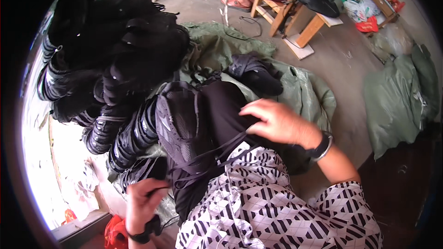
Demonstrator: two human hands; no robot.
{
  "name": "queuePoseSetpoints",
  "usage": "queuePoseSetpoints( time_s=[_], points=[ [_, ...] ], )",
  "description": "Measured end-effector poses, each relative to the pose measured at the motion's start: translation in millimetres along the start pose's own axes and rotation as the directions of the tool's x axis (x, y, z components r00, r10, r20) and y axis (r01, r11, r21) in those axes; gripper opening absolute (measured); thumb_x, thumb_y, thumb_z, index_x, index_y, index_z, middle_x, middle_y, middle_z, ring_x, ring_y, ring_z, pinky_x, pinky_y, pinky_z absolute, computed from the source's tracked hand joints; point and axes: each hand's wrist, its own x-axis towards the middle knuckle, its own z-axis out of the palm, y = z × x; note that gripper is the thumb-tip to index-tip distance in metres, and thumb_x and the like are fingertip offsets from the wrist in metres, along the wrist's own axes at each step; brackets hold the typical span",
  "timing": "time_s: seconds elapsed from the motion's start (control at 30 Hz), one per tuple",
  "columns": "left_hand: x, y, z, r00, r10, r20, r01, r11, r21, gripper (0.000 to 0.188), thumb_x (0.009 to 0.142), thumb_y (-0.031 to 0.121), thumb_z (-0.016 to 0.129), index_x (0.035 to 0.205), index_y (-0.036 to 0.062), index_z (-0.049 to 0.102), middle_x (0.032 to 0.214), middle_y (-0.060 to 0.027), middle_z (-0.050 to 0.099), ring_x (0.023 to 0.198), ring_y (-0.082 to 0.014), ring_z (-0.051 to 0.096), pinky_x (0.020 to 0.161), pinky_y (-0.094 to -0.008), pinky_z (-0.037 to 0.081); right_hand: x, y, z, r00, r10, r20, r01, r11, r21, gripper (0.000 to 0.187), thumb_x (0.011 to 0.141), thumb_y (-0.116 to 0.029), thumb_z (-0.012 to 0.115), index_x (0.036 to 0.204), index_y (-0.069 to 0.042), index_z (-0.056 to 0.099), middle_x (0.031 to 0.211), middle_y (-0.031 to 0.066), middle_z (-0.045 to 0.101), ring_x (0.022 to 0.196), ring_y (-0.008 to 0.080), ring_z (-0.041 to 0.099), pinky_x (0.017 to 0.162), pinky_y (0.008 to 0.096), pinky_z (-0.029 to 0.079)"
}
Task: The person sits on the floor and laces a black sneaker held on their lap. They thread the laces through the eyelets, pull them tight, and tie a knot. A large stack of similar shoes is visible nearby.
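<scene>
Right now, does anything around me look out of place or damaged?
Nothing looks clearly spilled or damaged. A dark shoe piece lies on the crumpled green sacking, apart from the heaped stacks at left, so it might be a stray.

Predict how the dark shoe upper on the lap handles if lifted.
The shoe upper would probably flex, given its mesh-like sides. It may be thin and light: similar pieces nest at left. The laces would likely trail, being long and thin.
</scene>
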Motion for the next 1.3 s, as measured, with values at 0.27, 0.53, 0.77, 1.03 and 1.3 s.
queuePoseSetpoints(
  time_s=[0.27,0.53,0.77,1.03,1.3],
  points=[
    [53,66,30,0.977,0.208,0.055,-0.203,0.975,-0.090,0.012,0.085,0.005,0.070,0.096,0.0010,0.071,0.080,-0.0112,0.070,0.068,-0.0178,0.068,0.064,-0.0259,0.052,28,-81,-6,0.918,-0.154,0.367,-0.152,0.717,0.680,0.021,0.092,-0.006,0.061,0.112,0.001,0.063,0.081,0.0001,0.065,0.068,0.0051,0.058,0.063,0.0216,0.049],
    [48,23,47,0.995,0.001,0.102,0.016,0.985,-0.170,0.011,0.087,0.010,0.069,0.091,-0.0002,0.070,0.067,-0.0083,0.064,0.058,-0.0127,0.063,0.054,-0.0260,0.048,1,-46,-34,0.983,0.089,0.163,-0.095,0.995,0.028,0.015,0.086,-0.011,0.066,0.098,-0.002,0.066,0.089,0.0091,0.066,0.071,0.0185,0.064,0.062,0.0303,0.049],
    [94,50,52,0.982,0.056,0.179,-0.030,0.989,-0.147,0.016,0.089,0.017,0.068,0.087,0.0013,0.069,0.066,-0.0057,0.066,0.059,-0.0100,0.062,0.054,-0.0258,0.049,40,-54,44,0.921,-0.083,0.381,-0.283,0.529,0.800,0.043,0.094,-0.016,0.063,0.131,0.001,0.050,0.103,0.0074,0.064,0.080,0.0094,0.060,0.072,0.0239,0.049],
    [137,-37,20,0.916,0.165,-0.366,-0.230,0.963,-0.139,0.035,0.096,0.017,0.058,0.128,0.0036,0.056,0.128,-0.0090,0.056,0.100,-0.0084,0.058,0.086,-0.0244,0.046,71,-31,1,0.958,0.081,0.273,-0.198,0.880,0.432,0.014,0.093,-0.009,0.056,0.094,0.000,0.066,0.072,0.0044,0.068,0.066,0.0083,0.064,0.066,0.0245,0.051],
    [147,-66,41,0.956,0.141,-0.258,-0.236,0.892,-0.386,0.051,0.100,0.013,0.046,0.148,0.0036,0.031,0.152,-0.0096,0.033,0.142,-0.0183,0.028,0.115,-0.0304,0.021,157,-19,48,0.877,-0.474,-0.077,0.479,0.858,0.186,0.011,0.088,-0.009,0.064,0.096,-0.002,0.067,0.097,0.0087,0.069,0.091,0.0239,0.064,0.083,0.0323,0.049]
  ],
)
